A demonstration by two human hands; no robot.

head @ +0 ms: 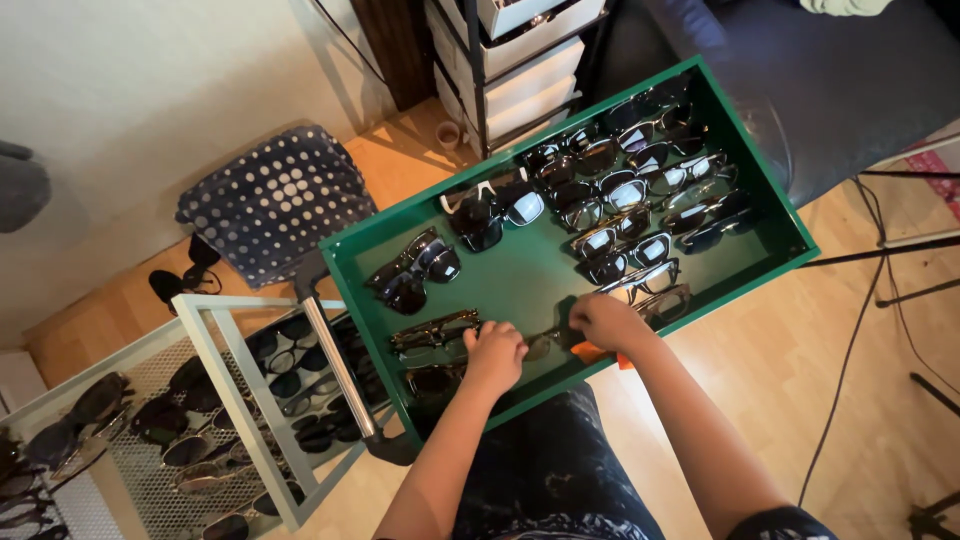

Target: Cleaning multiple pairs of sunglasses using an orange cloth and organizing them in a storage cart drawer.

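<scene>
My left hand and right hand curl around a pair of glasses at the near edge of the green tray, fingers closed on the frame ends; how tightly, I cannot tell. An orange cloth peeks out under my right hand. The glasses look light, thin, easily bent, with smudge-prone lenses, so I judge the rims and hinges the safest grip.
</scene>
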